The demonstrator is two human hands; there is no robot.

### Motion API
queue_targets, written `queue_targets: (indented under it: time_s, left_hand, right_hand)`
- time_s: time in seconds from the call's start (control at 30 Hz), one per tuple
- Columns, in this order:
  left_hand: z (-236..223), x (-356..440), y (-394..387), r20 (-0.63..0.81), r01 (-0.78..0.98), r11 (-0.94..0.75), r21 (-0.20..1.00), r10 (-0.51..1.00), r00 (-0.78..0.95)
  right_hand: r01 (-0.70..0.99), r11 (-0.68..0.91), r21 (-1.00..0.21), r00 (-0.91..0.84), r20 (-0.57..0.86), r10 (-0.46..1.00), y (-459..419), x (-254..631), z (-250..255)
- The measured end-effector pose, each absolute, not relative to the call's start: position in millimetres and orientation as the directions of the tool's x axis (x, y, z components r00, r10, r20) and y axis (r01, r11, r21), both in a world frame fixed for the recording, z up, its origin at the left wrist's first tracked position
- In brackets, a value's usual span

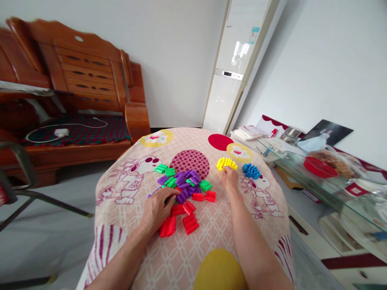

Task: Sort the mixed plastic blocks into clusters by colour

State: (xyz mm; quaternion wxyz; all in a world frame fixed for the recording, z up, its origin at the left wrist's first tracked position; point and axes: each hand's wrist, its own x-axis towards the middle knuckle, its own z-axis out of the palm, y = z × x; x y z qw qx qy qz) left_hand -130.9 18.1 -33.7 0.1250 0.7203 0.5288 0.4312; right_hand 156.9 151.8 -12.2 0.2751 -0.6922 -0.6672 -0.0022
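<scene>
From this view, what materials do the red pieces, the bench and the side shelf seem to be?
Red pieces: probably plastic, slightly glossy; evenly saturated colour, light sheen.
Bench: likely varnished wood; brown, shiny, with cut-out carving.
Side shelf: apparently glass, smooth; transparent with a greenish edge.

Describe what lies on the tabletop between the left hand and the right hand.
The head view shows purple pieces beside the left hand, then a green cluster and red pieces, then patterned tablecloth before the right hand.
</scene>
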Motion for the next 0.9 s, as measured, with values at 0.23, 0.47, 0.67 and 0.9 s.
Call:
queue_targets:
  time_s: [0.23,0.47,0.67,0.9]
  left_hand:
    - [-36.7,-133.3,18.1,0.498,0.662,-0.416,0.624,0.864,0.073]
    - [-32.9,-131.7,17.6,0.499,0.656,-0.414,0.631,0.864,0.065]
    - [-34.1,-130.9,18.0,0.503,0.645,-0.419,0.638,0.862,0.063]
    - [-29.9,-129.9,17.8,0.463,0.646,-0.394,0.654,0.883,0.07]
  right_hand:
    - [0.783,0.036,-0.621,0.243,0.359,0.901,164.8,148.1,-13.8]
    - [0.778,0.029,-0.627,0.27,0.375,0.887,146.5,151.1,3.6]
    - [0.653,0.083,-0.753,0.369,0.413,0.833,120.9,201.7,17.0]
    - [0.743,0.181,-0.644,0.047,0.321,0.946,73.1,257.6,17.9]
